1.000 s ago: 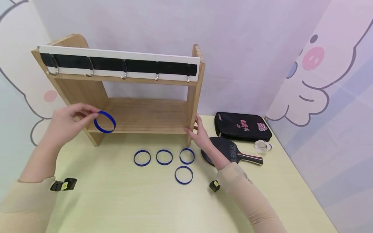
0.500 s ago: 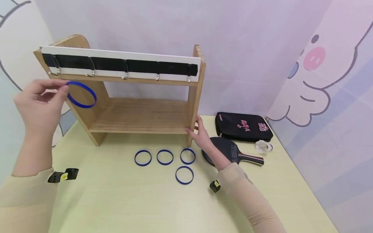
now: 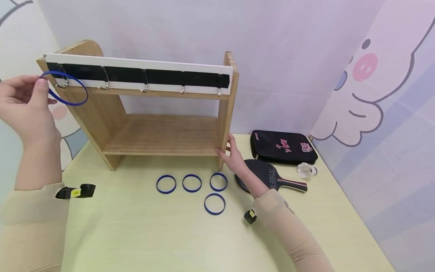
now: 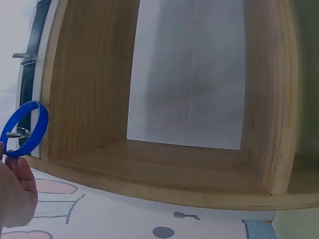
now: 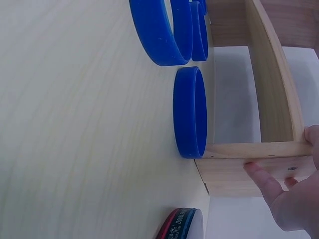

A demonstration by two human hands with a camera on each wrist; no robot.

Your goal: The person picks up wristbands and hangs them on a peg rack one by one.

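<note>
Closest in, beige fabric sleeves (image 3: 37, 226) cover both forearms, and a black device (image 3: 87, 190) with a yellow patch sits at each wrist, above the pale yellow-green wood-grain desk (image 3: 142, 238). Farther in on the desk, one thin blue ring-shaped band (image 3: 214, 214) lies flat; behind it three matching bands (image 5: 185, 113) make a left-to-right row, the rightmost just beside the rack's right foot. Toward the desk's right edge lies a black round-bladed table-tennis bat (image 3: 268, 175), partly hidden by the right forearm.

The right hand (image 3: 233, 156) grips the right upright of the pale wooden rack (image 3: 166, 134), thumb at its front edge, fingers against its outer side. The rack stands toward the desk's far left corner. Along its top front, a white board (image 3: 139, 64) with a black strip carries five silver metal hooks (image 3: 147, 82).

The left hand (image 3: 27, 107), raised beyond the desk's left edge, pinches a raised blue band (image 4: 40, 133) between thumb and fingers. This loop hangs tilted at the leftmost hook (image 4: 20, 134), which shows through it; whether they touch cannot be told.

Near the desk's right edge sits a white feathered shuttlecock (image 3: 306, 170); a black case (image 3: 283, 146) with pink lettering occupies the far right corner, before a pale backdrop (image 3: 289, 75) with cartoon animals.
</note>
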